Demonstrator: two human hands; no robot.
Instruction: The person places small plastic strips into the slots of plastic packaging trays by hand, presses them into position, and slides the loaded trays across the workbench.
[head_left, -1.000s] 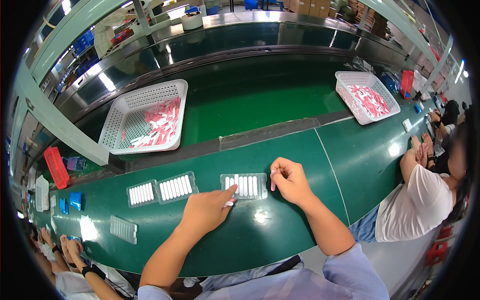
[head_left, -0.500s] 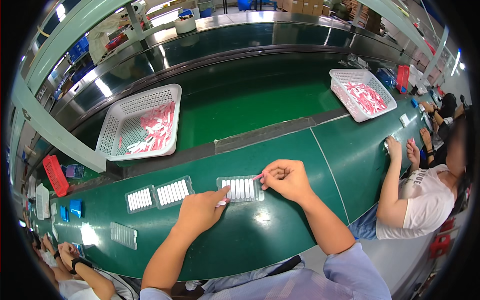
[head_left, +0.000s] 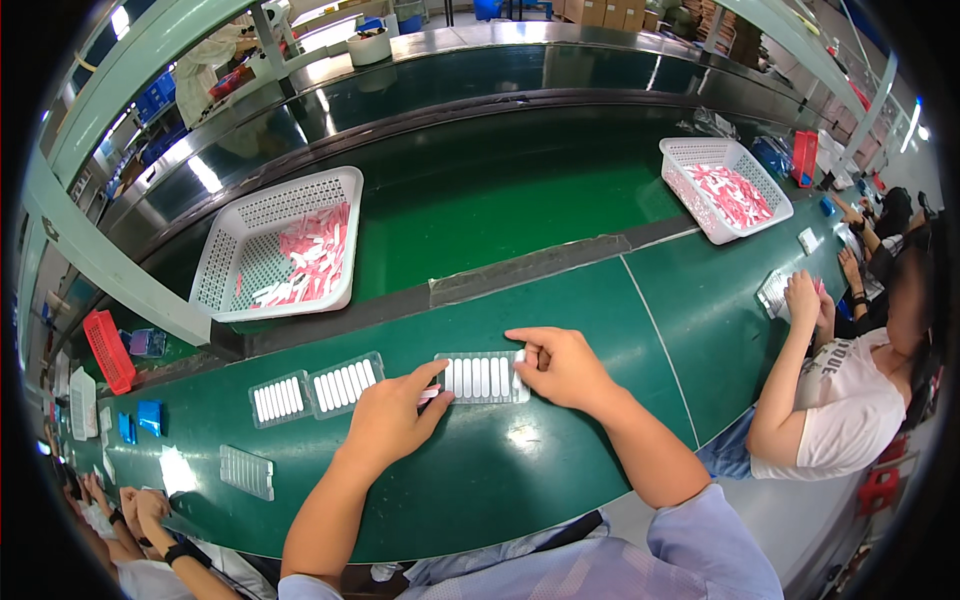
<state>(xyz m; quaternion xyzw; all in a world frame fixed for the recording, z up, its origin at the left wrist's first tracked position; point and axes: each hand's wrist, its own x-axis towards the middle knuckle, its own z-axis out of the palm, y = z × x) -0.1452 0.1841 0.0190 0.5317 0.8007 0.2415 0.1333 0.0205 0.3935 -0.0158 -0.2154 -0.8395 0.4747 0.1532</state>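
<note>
A clear plastic tray (head_left: pixel 484 378) lies before me on the green work surface, filled with a row of slim white strips with rounded ends. The thumb of my right hand (head_left: pixel 568 370) rests at the tray's right end; its index finger is stretched out above, apart from the thumb, and the other fingers curl in. Beside the tray's left end is my left hand (head_left: pixel 385 418), its thumb and index finger near the corner. Small pink-and-white strips (head_left: pixel 428 394) stick out from its grip. Two more filled trays, a smaller one (head_left: pixel 279 399) and a larger one (head_left: pixel 345 385), lie to the left.
An empty clear tray (head_left: pixel 247 472) lies nearer left. White baskets of pink-and-white strips stand beyond, at left (head_left: pixel 222 235) and right (head_left: pixel 697 153). A metal frame post (head_left: pixel 120 255) rises at left. Co-workers sit on both sides, one in a white shirt (head_left: pixel 850 400).
The pink strip has left my right fingers, and a white strip shows at the tray's right end. My right index finger has straightened. My left hand has shifted slightly left, off the strips in the tray.
</note>
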